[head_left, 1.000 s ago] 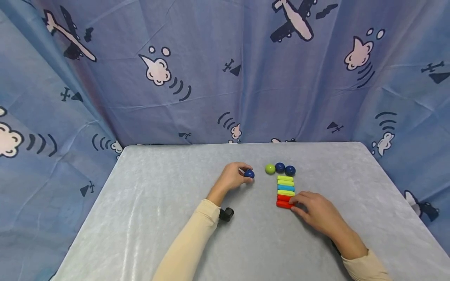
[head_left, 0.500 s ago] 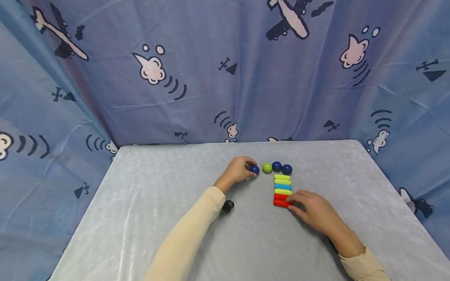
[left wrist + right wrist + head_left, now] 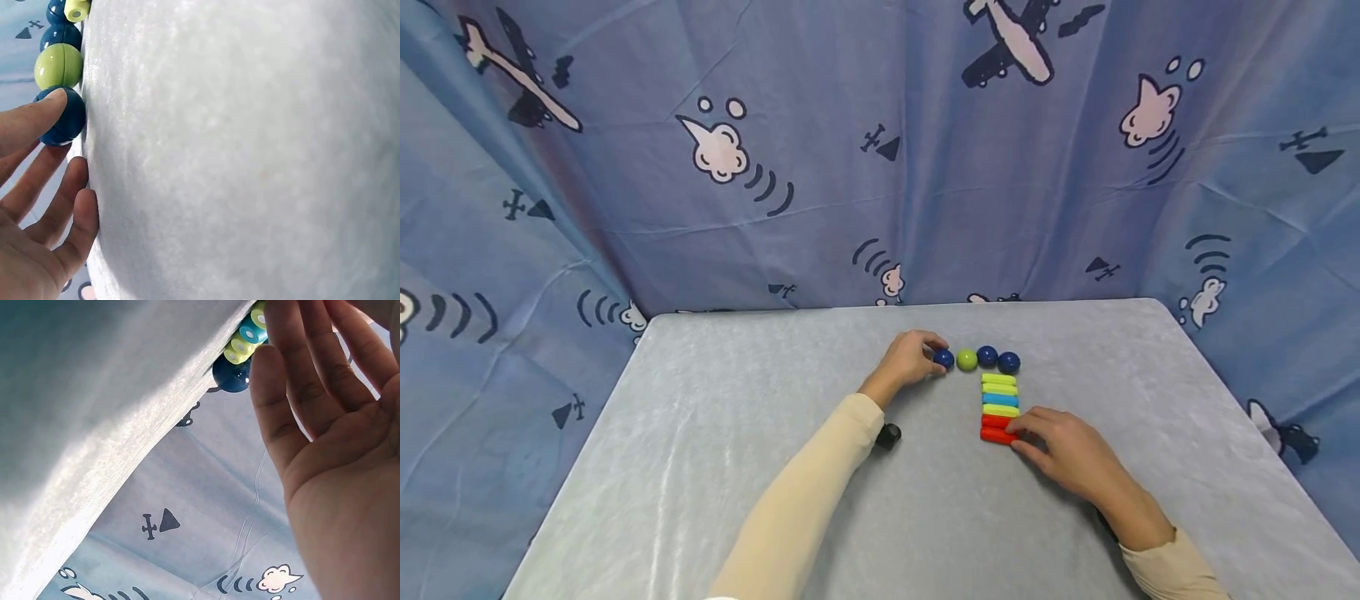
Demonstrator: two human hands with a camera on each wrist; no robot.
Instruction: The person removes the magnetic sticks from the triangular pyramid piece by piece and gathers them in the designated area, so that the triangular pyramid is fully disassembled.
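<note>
My left hand [image 3: 910, 358] pinches a glossy dark blue ball [image 3: 943, 359] at the left end of a row. In the left wrist view its thumb presses on that blue ball [image 3: 65, 119]. Right beside it is a lime green ball [image 3: 967, 360]; whether they touch I cannot tell. Two more dark blue balls [image 3: 987, 357] continue the row. Below it lies a column of short rods: yellow-green ones, a blue one [image 3: 1000, 400] and two red ones. With thumb and forefinger, my right hand [image 3: 1071, 450] pinches the right end of the lowest red rod [image 3: 996, 435].
A pale grey cloth covers the table [image 3: 737, 375]. Blue curtain fabric [image 3: 820, 208] printed with airplanes and clouds hangs behind it and along both sides. A black wrist device [image 3: 889, 436] sits under the left wrist.
My left hand has brought the blue ball rightward, up close to the green ball. The right hand has stayed at the red rods. The head view has shifted slightly.
</note>
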